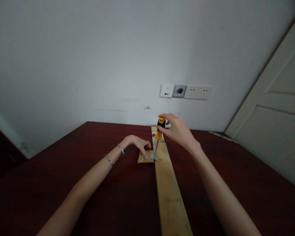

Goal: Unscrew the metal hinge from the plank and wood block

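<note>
A long pale wooden plank (pixel 169 190) lies on a dark red table (pixel 113 196), running away from me. A small wooden block (pixel 144 158) sits against its left side, joined by a small metal hinge (pixel 153 156). My left hand (pixel 137 143) presses down on the block, fingers curled with a fingertip on the wood. My right hand (pixel 177 129) grips the yellow and black handle of a screwdriver (pixel 159 129), held upright with its tip on the hinge.
A white wall stands behind the table with a row of sockets (pixel 185 91). A pale door (pixel 272 121) is at the right. A thin strip (pixel 222 136) lies near the table's far right edge.
</note>
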The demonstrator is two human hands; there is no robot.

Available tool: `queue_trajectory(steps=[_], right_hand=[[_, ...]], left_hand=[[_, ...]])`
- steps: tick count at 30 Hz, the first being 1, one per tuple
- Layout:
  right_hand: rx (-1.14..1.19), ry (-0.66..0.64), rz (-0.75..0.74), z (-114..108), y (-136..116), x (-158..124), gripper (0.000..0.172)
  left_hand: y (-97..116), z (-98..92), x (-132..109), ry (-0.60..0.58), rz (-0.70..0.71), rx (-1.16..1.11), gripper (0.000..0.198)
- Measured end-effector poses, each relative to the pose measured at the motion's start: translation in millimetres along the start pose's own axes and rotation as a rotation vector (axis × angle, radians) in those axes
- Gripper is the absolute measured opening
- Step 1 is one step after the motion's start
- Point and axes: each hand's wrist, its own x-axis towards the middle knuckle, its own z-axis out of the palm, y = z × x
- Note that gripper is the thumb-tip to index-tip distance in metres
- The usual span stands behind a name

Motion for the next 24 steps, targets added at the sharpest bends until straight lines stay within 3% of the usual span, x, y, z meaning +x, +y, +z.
queue_trajectory(steps=[6, 12, 24], right_hand=[[-0.028, 0.029, 0.057, 0, 2, 1, 0.032], [0.08, 0.038, 0.037, 5, 9, 4, 0.05], [0.201, -0.019, -0.049, 5, 7, 3, 0.038]], left_hand=[[6, 10.4, 1, 0.066, -0.053, 0.114, 0.104], [10, 30.0, -4, 0.163, -0.111, 0.173, 0.111], [-5, 53.9, -13, 0.288, -0.029, 0.093, 0.112]])
